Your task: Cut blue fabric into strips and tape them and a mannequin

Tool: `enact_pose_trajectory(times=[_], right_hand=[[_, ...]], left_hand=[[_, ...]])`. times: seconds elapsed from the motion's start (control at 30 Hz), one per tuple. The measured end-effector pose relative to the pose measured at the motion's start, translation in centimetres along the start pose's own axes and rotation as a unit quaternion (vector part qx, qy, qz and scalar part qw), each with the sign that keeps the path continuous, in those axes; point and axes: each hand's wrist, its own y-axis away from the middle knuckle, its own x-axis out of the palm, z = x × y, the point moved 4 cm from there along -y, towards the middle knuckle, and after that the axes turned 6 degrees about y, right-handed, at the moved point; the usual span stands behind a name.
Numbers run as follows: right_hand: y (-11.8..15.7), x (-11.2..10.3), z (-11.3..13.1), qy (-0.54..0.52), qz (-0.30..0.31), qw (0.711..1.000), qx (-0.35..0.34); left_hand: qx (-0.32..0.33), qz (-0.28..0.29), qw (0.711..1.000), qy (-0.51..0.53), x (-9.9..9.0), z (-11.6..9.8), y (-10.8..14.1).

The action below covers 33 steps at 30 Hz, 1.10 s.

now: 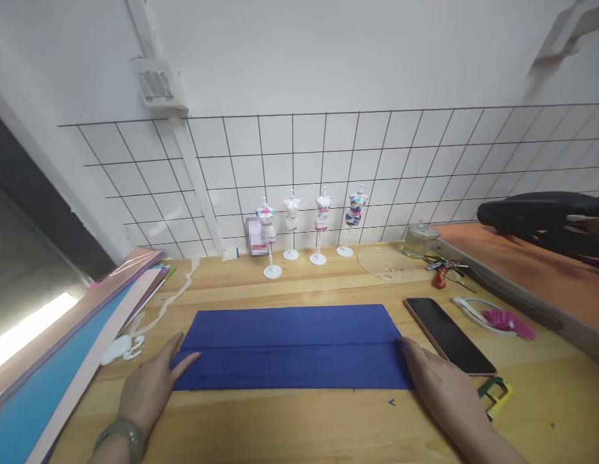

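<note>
A folded dark blue sheet lies flat on the wooden table, with a long crease running across it from side to side. Whether it is paper or cloth I cannot tell. At its left edge, my left hand has the thumb on top and a finger along the side, holding that end. My right hand grips the opposite edge, thumb on the top face and the other fingers mostly hidden. Just beyond the right hand lies a dark phone. Near the right wrist is a yellow-green snipping tool.
Several small white dress-form stands line the tiled wall. Colored sheets and a white glue gun-like item lie left. At right are a clear jar, keys, a white cable and a black object.
</note>
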Motion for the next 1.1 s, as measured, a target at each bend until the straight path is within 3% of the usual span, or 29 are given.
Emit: enact_pose_trajectory(times=[0.13,0.27,0.43,0.53,0.7,0.8,0.9,1.0,1.1], right_hand=[[-0.1,-0.8,0.6,0.035,-0.031,0.998,-0.045],[-0.5,-2.4,1.8,0.047,-0.073,0.991,-0.106],[-1.2,-3.7,3.9,0.067,-0.113,0.957,-0.260],[-1.5,-3.8,4.7,0.094,-0.133,0.922,-0.351],[-2.0,-3.5,5.3,0.095,-0.106,0.912,-0.385],[-2.1,-3.3,5.5,0.087,-0.089,0.914,-0.387],[-2.1,-3.0,5.7,0.081,-0.070,0.917,-0.385],[-2.1,-2.9,5.5,0.063,-0.064,0.920,-0.382],[-2.2,-3.3,5.1,0.045,-0.051,0.923,-0.379]], left_hand=[[0.032,-0.012,0.998,-0.053,-0.1,-0.7,0.1],[0.115,-0.017,0.989,-0.086,-0.2,-1.9,0.5],[0.195,0.021,0.977,-0.081,0.0,-2.7,0.9],[0.200,0.030,0.977,-0.071,-0.1,-2.4,0.8],[0.167,0.020,0.983,-0.078,-0.9,-3.0,1.3],[0.154,0.011,0.984,-0.085,-1.0,-6.4,2.6],[0.224,0.057,0.972,-0.041,0.6,-12.6,4.6],[0.354,0.152,0.921,0.059,2.8,-18.9,6.9],[0.381,0.233,0.883,0.143,4.2,-21.9,8.1]])
